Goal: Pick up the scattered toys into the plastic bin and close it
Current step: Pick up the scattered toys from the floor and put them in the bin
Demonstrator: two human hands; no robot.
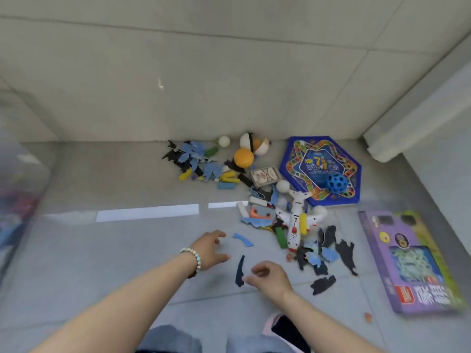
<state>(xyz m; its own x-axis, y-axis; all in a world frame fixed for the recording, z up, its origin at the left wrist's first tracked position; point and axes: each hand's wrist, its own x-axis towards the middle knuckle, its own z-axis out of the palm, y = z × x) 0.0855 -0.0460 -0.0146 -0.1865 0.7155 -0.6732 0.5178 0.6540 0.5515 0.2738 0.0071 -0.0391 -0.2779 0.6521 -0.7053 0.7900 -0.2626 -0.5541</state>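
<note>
just beside the left hand (211, 248) lies a flat, curved blue piece (243, 239)

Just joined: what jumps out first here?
A blue hexagonal game board at right, a blue holed ball on it. A white toy plane lies centre among flat scraps, a purple box far right. The left hand and right hand are at loose scraps in front.

Toys scattered across the grey floor (114, 250): orange ball (244, 157) far, white plane (295, 217) centre, blue hexagonal game board (318, 164) far right, purple box (407, 263) flat near right.
</note>
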